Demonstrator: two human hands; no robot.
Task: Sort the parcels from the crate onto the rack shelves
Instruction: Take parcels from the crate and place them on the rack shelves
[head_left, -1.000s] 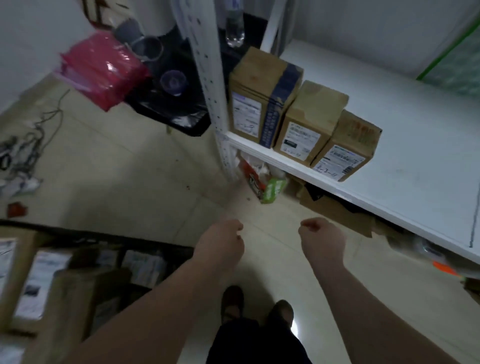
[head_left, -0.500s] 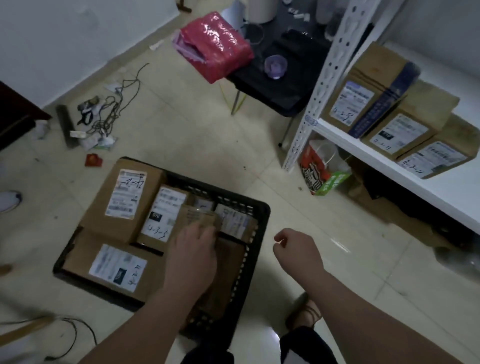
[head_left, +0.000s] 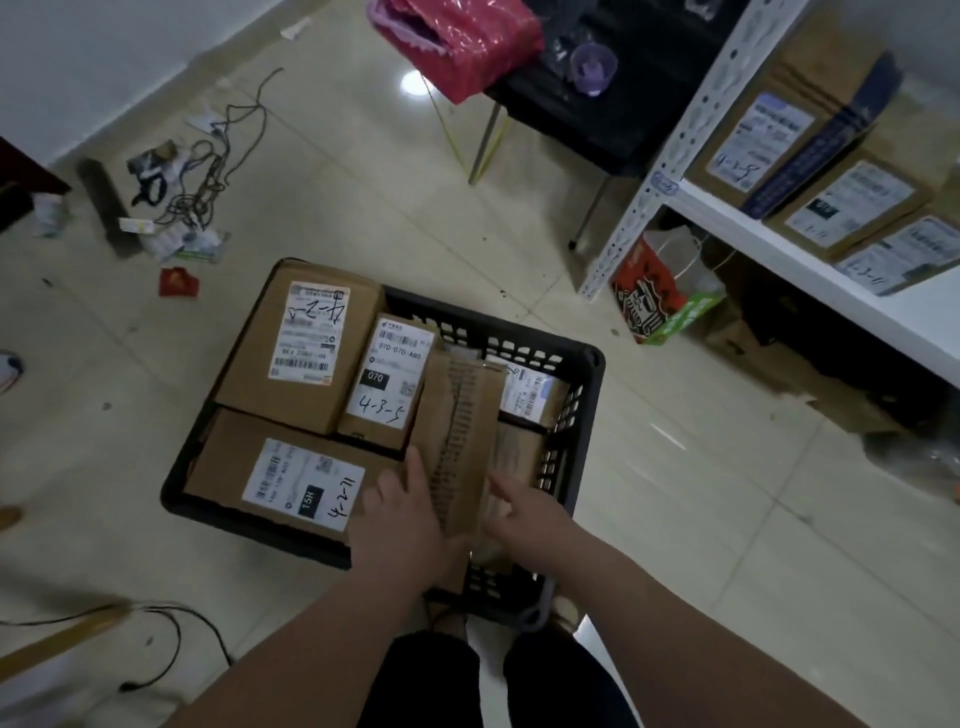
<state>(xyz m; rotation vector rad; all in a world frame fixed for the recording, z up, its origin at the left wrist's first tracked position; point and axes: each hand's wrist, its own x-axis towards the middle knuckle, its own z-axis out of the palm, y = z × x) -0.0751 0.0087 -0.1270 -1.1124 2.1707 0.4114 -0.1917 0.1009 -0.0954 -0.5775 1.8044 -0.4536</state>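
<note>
**Left hand** and **right hand** bracket one upright parcel. The palms lie against its opposite broad faces, fingers largely straight rather than wrapped. Whether any fingertip hooks a hidden edge cannot be told, as the view is dim and blurred there.

The upright parcel is a narrow cardboard box standing on edge. It sits between the hands inside the black crate and rises just beyond the fingertips.

- **Left of the left hand:** the parcel marked 4-2-11 lies immediately beside it.
- **Beyond that hand's fingertips:** the parcel marked 4-3-5.
- **Well to the right of the right hand, and higher:** the white rack shelf carries the shelved parcels (labels facing outward).

**Handling, as judged:** the board is rigid and the box is probably light for its size. Its smooth faces may slip under a flat squeeze. The best purchase is low on both broad faces, with fingers curled under the bottom edge, lifting straight up clear of the neighbours.
</note>
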